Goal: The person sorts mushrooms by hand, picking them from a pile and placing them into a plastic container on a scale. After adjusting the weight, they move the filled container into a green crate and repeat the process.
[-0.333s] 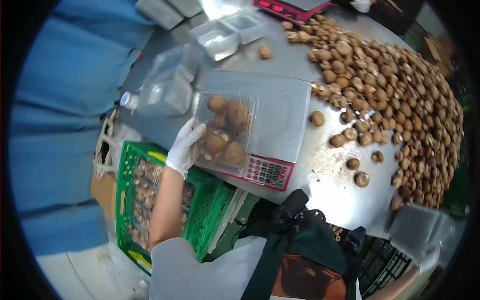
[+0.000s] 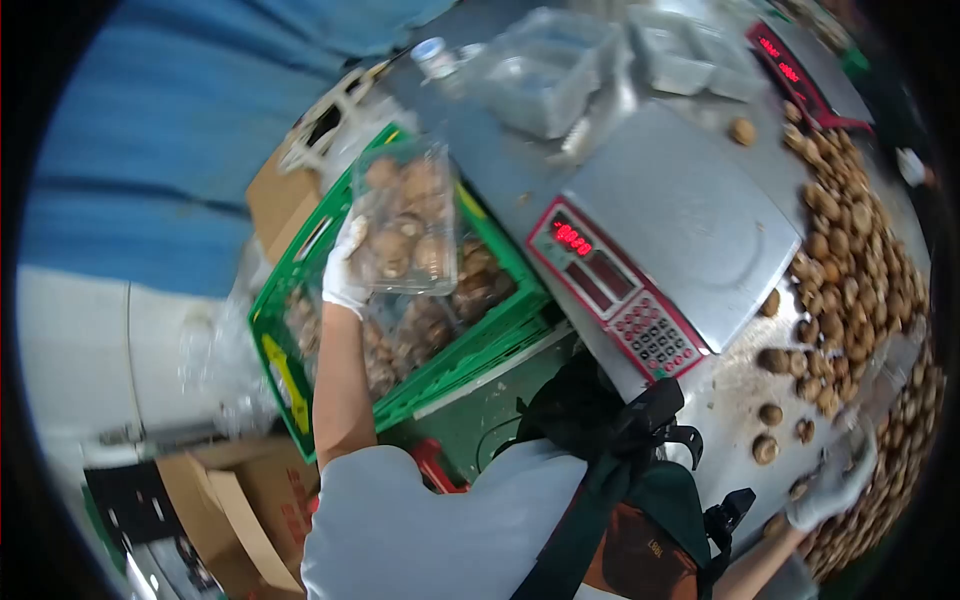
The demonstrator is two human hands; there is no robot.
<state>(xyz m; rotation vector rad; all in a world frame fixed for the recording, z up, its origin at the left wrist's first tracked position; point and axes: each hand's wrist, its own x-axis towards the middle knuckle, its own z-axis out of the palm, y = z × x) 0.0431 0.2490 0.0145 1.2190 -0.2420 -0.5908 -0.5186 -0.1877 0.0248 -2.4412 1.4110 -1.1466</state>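
Observation:
My left hand (image 2: 346,265), in a white glove, grips the side of a clear plastic box of brown mushrooms (image 2: 408,222). That box is over the green crate (image 2: 480,352), in which more packed mushrooms lie. On the far right my right hand (image 2: 836,482), also gloved, is closed on a clear plastic container (image 2: 890,378), blurred by motion, with no mushrooms visible inside. It is over the heap of loose mushrooms (image 2: 850,290). Between my hands sits a red-framed scale (image 2: 690,215) with nothing on its plate and its red digits lit.
Several clear containers (image 2: 545,70) stand at the table's back, near a white-capped bottle (image 2: 432,55). A second scale (image 2: 800,70) is at the upper right, with part of another person's gloved hand (image 2: 912,167) nearby. An open cardboard box (image 2: 240,510) sits lower left.
My left hand has carried the mushroom box from above the scale leftward over the green crate. My right hand has brought the clear container up over the mushroom heap. The view has turned left.

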